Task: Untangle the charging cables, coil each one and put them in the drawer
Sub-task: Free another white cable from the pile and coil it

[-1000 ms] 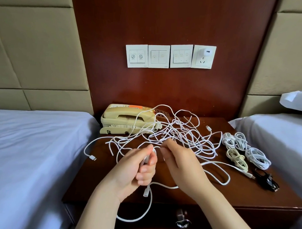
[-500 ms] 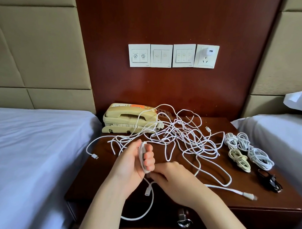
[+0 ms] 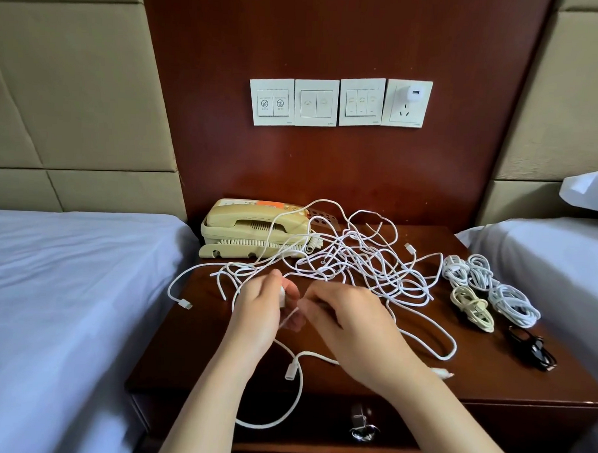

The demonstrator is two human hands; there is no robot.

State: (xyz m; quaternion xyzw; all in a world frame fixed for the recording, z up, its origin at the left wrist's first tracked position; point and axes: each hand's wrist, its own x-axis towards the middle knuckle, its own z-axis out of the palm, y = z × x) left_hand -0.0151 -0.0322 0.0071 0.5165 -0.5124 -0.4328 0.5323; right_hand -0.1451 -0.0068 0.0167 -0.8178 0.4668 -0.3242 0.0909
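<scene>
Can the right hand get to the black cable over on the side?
Probably yes. The right hand is on the same side as the black cable, which lies on the table with only a loose loop of white cable between. That hand is busy with white cable now, though.

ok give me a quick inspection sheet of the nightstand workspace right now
surface: wooden nightstand, largely covered by cables
job's things: tangle of white cables at centre; coiled bundles on the right; drawer closed
clutter: telephone at the back, cables draped over it
hands: left hand holds a small coil; right hand beside it, grip blurred
cables: one loop hangs over the front edge
surroundings: bed on each side; charger in wall socket
</scene>
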